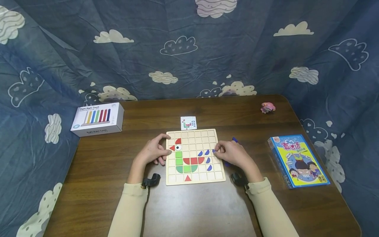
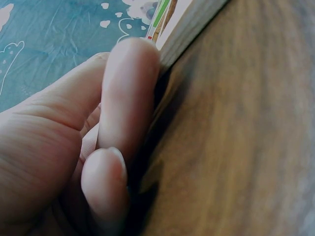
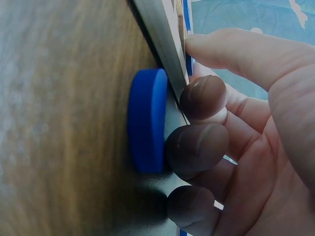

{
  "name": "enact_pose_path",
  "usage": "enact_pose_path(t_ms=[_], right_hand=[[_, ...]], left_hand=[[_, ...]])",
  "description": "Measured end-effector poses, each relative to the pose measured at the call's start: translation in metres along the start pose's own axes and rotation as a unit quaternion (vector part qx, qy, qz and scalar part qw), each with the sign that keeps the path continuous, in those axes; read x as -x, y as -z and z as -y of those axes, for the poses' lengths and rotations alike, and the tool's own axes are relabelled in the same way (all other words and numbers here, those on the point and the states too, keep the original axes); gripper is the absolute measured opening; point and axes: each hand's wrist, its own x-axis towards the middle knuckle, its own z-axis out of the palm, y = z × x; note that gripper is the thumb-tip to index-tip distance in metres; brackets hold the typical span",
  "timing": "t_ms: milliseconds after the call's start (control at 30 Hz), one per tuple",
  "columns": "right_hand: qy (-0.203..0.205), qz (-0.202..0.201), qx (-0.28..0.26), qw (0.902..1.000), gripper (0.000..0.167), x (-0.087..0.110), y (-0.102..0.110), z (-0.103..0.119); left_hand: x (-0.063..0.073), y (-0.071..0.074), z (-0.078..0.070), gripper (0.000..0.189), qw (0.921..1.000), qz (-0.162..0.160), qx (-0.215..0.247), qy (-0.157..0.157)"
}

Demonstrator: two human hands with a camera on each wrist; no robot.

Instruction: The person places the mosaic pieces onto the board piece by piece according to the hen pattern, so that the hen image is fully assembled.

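Note:
A square wooden grid board (image 1: 202, 138) lies on the table with a duck-like pattern of red, green and blue pieces and an eye tile (image 1: 178, 147). My left hand (image 1: 152, 150) holds the board's left edge, thumb and index finger apart along it, the other fingers bent beside it. Over the right edge, my right hand (image 1: 232, 152) pinches a small blue half-round piece (image 3: 189, 65) between thumb and index finger. Several blue half-round pieces (image 1: 208, 160) lie on the board near it. Under the right hand's lower fingers, another blue half-round piece (image 3: 146, 120) rests on the table.
A small pattern card (image 1: 188, 123) lies behind the board. One more blue piece (image 1: 235, 139) sits beyond the right hand. At left stands a white box (image 1: 97, 119); at right are a blue-yellow box (image 1: 299, 161) and a pink figurine (image 1: 267, 107).

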Motion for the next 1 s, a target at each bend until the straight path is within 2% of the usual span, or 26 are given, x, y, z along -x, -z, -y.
enact_pose_path(t_ms=[533, 733, 833, 1000], right_hand=[[0.005, -0.001, -0.015, 0.9999, 0.019, 0.001, 0.002, 0.0], [0.014, -0.008, -0.014, 0.9998, 0.017, 0.001, 0.002, 0.008], [0.029, 0.004, -0.01, 0.9995, 0.016, 0.0, 0.002, 0.014], [0.052, 0.047, 0.006, 0.9975, 0.013, 0.002, 0.001, 0.02]], left_hand=[[-0.001, 0.0, 0.001, 0.062, 1.0, 0.001, -0.001, 0.004], [-0.001, 0.001, 0.001, 0.063, 1.0, 0.003, 0.001, 0.007], [-0.001, 0.001, 0.001, 0.063, 1.0, 0.003, 0.002, 0.008], [-0.001, 0.002, 0.0, 0.063, 0.9999, 0.003, 0.005, 0.009]])
